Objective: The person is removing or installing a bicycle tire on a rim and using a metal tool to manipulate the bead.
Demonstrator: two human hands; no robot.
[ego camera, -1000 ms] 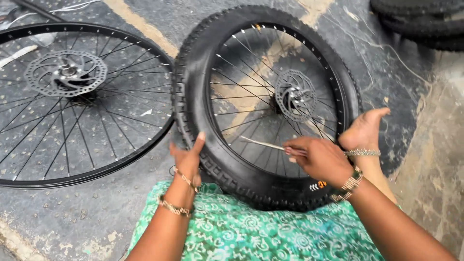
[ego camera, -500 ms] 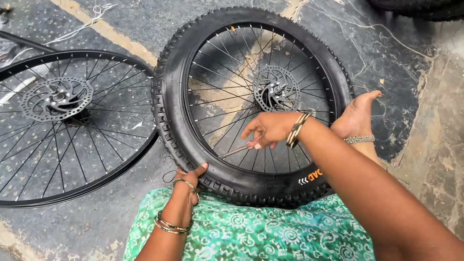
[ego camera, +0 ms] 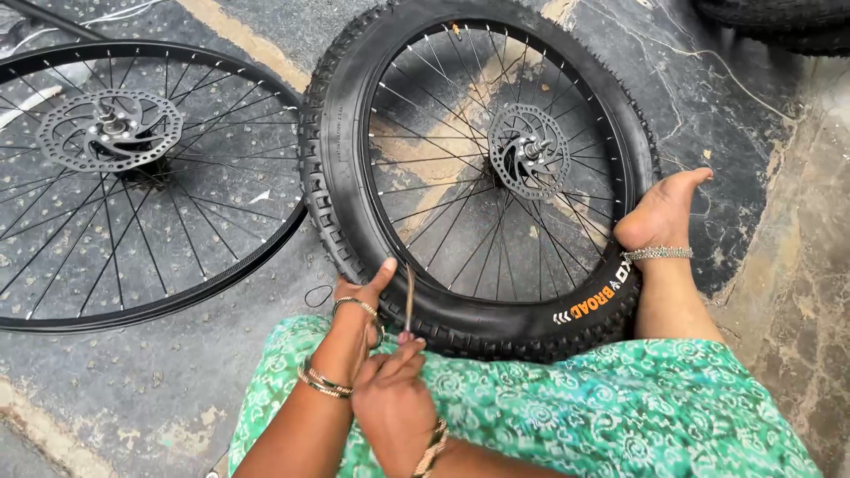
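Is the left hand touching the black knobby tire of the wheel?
Touching. The head view shows the left hand pressed against the near edge of the knobby tire, thumb lying over the sidewall beside a thin metal tool that the right hand holds.

The right hand (ego camera: 394, 403) has been drawn back from over the spokes of the black knobby-tyred bicycle wheel (ego camera: 478, 177) to the wheel's near edge, just beside the left hand (ego camera: 363, 296). A thin stick-like tool (ego camera: 409, 296) is now held upright against the tyre there.
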